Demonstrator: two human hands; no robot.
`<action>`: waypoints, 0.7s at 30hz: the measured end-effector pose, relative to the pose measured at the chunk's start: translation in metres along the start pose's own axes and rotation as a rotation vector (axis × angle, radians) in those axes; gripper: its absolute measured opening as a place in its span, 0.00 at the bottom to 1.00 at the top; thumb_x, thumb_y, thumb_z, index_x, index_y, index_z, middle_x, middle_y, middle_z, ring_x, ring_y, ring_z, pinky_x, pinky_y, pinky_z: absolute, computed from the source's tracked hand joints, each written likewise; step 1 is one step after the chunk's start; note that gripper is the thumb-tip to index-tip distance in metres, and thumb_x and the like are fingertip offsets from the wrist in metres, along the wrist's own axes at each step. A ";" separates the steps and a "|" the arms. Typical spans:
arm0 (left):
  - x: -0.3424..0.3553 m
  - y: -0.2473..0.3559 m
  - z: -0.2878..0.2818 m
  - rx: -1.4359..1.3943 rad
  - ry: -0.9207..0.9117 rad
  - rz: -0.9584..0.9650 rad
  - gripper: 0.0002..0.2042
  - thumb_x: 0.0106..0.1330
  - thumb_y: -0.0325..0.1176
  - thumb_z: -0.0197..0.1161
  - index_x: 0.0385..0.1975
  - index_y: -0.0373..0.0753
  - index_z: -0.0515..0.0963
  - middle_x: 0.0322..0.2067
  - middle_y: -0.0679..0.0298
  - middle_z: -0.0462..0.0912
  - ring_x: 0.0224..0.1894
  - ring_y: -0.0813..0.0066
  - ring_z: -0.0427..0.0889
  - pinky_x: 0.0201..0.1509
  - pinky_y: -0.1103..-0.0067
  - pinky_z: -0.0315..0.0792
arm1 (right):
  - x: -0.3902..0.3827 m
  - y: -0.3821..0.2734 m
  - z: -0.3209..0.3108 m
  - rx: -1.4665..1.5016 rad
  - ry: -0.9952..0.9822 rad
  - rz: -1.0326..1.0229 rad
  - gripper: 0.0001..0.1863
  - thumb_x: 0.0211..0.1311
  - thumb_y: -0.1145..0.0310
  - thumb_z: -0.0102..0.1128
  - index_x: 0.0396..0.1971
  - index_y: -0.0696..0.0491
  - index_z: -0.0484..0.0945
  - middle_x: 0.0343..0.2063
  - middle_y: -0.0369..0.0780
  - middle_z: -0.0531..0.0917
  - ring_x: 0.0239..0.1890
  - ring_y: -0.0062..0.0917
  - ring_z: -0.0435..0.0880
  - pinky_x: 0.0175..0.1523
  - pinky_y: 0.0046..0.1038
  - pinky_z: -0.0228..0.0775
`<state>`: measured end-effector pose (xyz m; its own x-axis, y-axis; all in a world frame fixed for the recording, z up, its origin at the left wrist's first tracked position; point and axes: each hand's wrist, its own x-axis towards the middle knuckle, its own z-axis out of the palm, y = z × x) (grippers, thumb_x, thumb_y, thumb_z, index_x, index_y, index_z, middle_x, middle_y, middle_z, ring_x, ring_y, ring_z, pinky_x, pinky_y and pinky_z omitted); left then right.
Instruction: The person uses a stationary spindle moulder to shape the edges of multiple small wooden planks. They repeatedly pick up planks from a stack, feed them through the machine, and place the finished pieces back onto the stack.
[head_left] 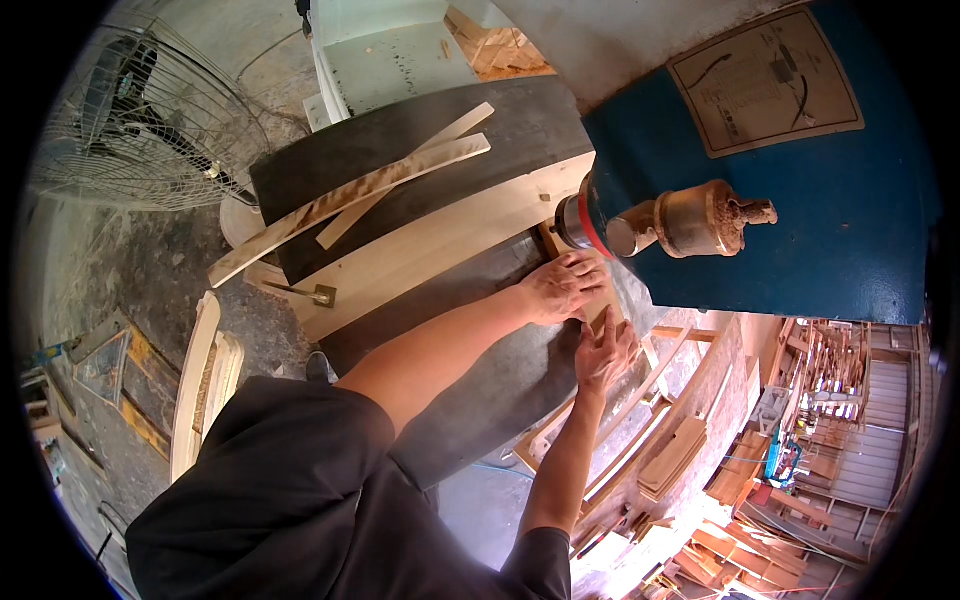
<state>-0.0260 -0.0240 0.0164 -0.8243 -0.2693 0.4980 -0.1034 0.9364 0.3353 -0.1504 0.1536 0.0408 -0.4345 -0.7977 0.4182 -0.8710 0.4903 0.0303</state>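
A short wooden piece (603,305) lies on the dark grey machine table, its far end close by a round black cutter head with a red ring (582,226). My left hand (562,288) grips it from the left, fingers bent over its top. At the near end my right hand (606,357) holds the same piece, fingers and thumb against it. The hands partly cover the wood, and its contact with the cutter cannot be made out. A long pale wooden board (430,238) runs across the table beyond my left forearm.
Two loose wood strips (390,175) lie crossed on the table's far part. A blue machine body (800,270) with a metal knob (700,220) rises at right. A wire-caged fan (150,125) stands far left. Stacked boards (675,455) lie at lower right.
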 end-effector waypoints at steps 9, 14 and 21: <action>0.001 0.000 0.001 0.012 -0.010 0.004 0.32 0.69 0.58 0.68 0.68 0.47 0.78 0.73 0.64 0.71 0.80 0.61 0.61 0.85 0.61 0.51 | 0.000 -0.001 -0.001 0.014 -0.003 0.003 0.33 0.57 0.53 0.78 0.65 0.43 0.86 0.60 0.54 0.79 0.63 0.51 0.75 0.71 0.52 0.63; 0.000 -0.001 0.001 0.010 -0.014 -0.006 0.32 0.70 0.58 0.68 0.69 0.47 0.78 0.74 0.64 0.71 0.81 0.61 0.61 0.85 0.61 0.51 | 0.001 0.002 0.002 0.000 0.001 -0.010 0.33 0.58 0.52 0.77 0.66 0.42 0.86 0.61 0.54 0.79 0.63 0.52 0.75 0.71 0.53 0.63; 0.003 -0.002 0.003 0.014 -0.013 0.005 0.32 0.70 0.58 0.68 0.68 0.47 0.78 0.73 0.64 0.72 0.81 0.61 0.61 0.85 0.61 0.51 | 0.002 0.003 0.002 0.005 -0.005 -0.001 0.33 0.59 0.51 0.76 0.66 0.42 0.85 0.62 0.55 0.78 0.63 0.53 0.75 0.71 0.54 0.63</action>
<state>-0.0302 -0.0262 0.0150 -0.8317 -0.2615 0.4897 -0.1064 0.9408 0.3217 -0.1542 0.1528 0.0395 -0.4344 -0.8002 0.4135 -0.8728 0.4874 0.0263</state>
